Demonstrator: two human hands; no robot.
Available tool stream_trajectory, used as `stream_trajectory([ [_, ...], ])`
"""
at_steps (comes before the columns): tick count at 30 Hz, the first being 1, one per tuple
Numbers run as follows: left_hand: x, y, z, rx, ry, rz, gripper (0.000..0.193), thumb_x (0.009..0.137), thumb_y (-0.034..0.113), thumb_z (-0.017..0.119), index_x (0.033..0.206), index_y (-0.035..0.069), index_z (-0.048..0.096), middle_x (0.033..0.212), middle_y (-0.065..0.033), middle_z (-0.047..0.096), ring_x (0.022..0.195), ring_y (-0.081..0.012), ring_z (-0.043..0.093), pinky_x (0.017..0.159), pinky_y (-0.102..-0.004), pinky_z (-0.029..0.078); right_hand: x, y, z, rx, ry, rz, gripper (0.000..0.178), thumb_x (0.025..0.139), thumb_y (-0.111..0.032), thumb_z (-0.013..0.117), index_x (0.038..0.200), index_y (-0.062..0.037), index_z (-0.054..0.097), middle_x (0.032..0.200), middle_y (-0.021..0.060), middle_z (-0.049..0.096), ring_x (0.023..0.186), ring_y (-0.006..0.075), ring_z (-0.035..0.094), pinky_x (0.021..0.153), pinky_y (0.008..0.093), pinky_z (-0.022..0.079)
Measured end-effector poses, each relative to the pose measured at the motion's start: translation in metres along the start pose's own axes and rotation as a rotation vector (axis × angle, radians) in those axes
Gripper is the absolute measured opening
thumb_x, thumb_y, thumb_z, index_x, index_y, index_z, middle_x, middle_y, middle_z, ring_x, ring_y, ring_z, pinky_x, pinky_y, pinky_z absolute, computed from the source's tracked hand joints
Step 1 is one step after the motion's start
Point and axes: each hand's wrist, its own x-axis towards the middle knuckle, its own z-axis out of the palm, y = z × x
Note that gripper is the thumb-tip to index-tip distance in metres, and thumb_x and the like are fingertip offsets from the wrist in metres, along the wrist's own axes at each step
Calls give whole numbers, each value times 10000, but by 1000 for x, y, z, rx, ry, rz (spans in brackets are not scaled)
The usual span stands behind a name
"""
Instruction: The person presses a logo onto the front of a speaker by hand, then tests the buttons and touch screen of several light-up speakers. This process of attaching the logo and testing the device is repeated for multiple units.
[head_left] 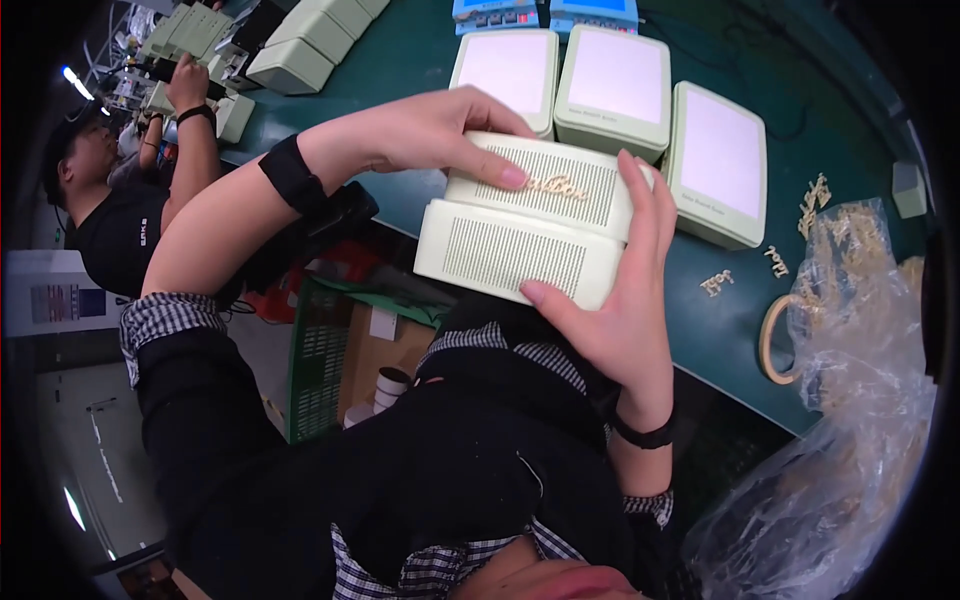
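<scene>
Two cream-coloured boxes with slotted grilles lie side by side in front of me at the table's edge. On the grille of the far grille box (480, 187) sits a gold script-letter emblem (562, 188). My left hand (425, 130) is closed over that box, its thumb pressing the emblem's left end and its other fingers hidden behind the far edge. My right hand (635, 320) clasps the right ends of both boxes. Its fingers reach along the far box, while its thumb rests on the lower edge of the near grille box (510, 255).
Three cream boxes with pale panels (612, 85) stand beyond my hands, with blue devices (545, 15) behind them. To the right are loose script emblems (718, 283), a tape roll (775, 340) and a clear plastic bag (850, 300). A green crate (318, 350) is below; a person (120, 215) works at left.
</scene>
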Motion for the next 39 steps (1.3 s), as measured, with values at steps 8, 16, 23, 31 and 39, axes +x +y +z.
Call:
stream_trajectory([
  [8, 16, -3, -16, 92, -166, 30, 463, 829, 281, 787, 1193, 23, 664, 1050, -64, 691, 917, -118, 654, 692, -247, 547, -5, -2, -8, -73, 23, 25, 1114, 676, -303, 855, 1512, -9, 181, 1507, 268, 151, 1391, 429, 274, 1119, 490, 310],
  [16, 6, -4, -13, -16, -53, -83, 566, 772, 286, 788, 1217, -16, 613, 1130, -77, 668, 1066, -148, 611, 971, -280, 451, -53, 36, -52, -195, 568, 289, 703, 760, -136, 799, 1360, 13, 463, 1272, 149, 563, 1120, 264, 576, 948, 361, 450],
  [23, -26, -10, 7, 76, 217, 176, 609, 783, 352, 763, 1257, 10, 591, 1198, -98, 636, 1114, -186, 600, 933, -336, 487, -65, 48, -67, -778, 561, 269, 378, 782, -71, 773, 1132, 3, 653, 1073, 126, 634, 918, 219, 609, 772, 330, 490],
  [31, -87, -33, 5, 153, 534, 221, 794, 722, 562, 727, 1271, 8, 577, 1305, -130, 574, 1227, -243, 546, 954, -391, 464, -131, 42, -168, -607, 1507, -138, 94, 909, -36, 660, 972, 9, 608, 977, 86, 640, 844, 147, 597, 743, 264, 487],
  [39, -89, -40, 11, 130, 509, 252, 745, 741, 531, 730, 1257, 10, 592, 1330, -132, 561, 1240, -250, 538, 966, -389, 459, -64, 68, -264, -1073, 466, 198, 274, 913, -93, 642, 1171, -4, 626, 981, 134, 683, 974, 256, 650, 875, 351, 501],
])
